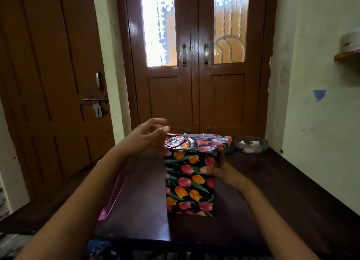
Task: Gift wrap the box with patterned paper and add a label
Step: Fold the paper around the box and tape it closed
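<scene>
Box [190, 183] lies lengthwise at the middle of the dark worktop [276, 185], covered in black tulip-patterned paper [196, 144] that bunches, crumpled, at its far end. Right hand [222, 171] has its grip clamped on the box's right edge, thumb across the top and fingers down the side. Left hand [148, 135] hovers above the far left corner, blurred, its grip slack and apart with nothing visible in it. A pink tray [115, 189] lies left; a clear container [251, 144] sits behind right.
</scene>
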Tool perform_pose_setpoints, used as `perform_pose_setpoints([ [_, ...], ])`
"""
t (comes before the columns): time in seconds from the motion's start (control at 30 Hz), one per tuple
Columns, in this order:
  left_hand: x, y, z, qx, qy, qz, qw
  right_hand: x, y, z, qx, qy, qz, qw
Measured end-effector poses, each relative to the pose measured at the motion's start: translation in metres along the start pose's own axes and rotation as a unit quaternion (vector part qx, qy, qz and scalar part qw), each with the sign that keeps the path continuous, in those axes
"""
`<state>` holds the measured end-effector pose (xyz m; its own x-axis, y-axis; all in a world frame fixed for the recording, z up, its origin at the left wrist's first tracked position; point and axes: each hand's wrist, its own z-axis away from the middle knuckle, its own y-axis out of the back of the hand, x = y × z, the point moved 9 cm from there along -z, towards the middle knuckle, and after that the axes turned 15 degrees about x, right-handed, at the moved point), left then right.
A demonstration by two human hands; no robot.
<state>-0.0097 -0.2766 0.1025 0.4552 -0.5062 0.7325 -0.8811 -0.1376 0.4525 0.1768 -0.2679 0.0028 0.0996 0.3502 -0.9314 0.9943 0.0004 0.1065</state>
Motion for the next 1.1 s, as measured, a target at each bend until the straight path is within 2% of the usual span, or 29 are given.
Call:
perform_pose_setpoints([
  [0.1,0.024,-0.032,-0.018,-0.077,-0.055,-0.136,0.986,0.002,0.004,-0.002,0.026,-0.007,-0.015,1.0],
  [0.17,0.025,-0.052,-0.032,-0.121,-0.053,-0.225,0.965,0.003,0.007,0.0,0.035,-0.012,-0.019,0.999],
  [0.3,0.023,-0.077,-0.051,-0.203,-0.021,-0.254,0.945,0.009,0.008,0.0,0.037,-0.023,0.001,0.999],
  [0.43,0.017,-0.082,-0.064,-0.239,0.005,-0.301,0.923,0.011,0.009,-0.002,0.042,-0.02,0.017,0.999],
  [0.5,0.022,-0.082,-0.065,-0.244,-0.007,-0.314,0.918,0.01,0.008,-0.001,0.036,-0.02,0.016,0.999],
  [0.57,0.038,-0.077,-0.068,-0.222,-0.043,-0.301,0.926,0.009,0.008,0.0,0.037,-0.009,0.024,0.999],
  [0.7,0.099,-0.052,-0.067,-0.128,-0.145,-0.203,0.96,0.009,0.014,-0.008,0.036,0.001,0.019,0.999],
  [0.83,0.141,-0.048,-0.053,-0.017,-0.283,-0.229,0.931,0.009,0.008,-0.008,0.004,-0.011,-0.018,1.0],
  [0.9,0.142,-0.049,-0.045,-0.01,-0.32,-0.2,0.926,0.013,0.009,-0.004,0.009,-0.01,-0.024,1.0],
  [1.03,0.121,-0.037,-0.03,-0.098,-0.26,-0.1,0.955,0.013,0.003,-0.001,-0.015,-0.011,-0.021,1.0],
  [1.1,0.108,-0.015,-0.028,-0.089,-0.205,-0.032,0.974,0.014,0.0,-0.004,-0.038,-0.022,-0.001,0.999],
])
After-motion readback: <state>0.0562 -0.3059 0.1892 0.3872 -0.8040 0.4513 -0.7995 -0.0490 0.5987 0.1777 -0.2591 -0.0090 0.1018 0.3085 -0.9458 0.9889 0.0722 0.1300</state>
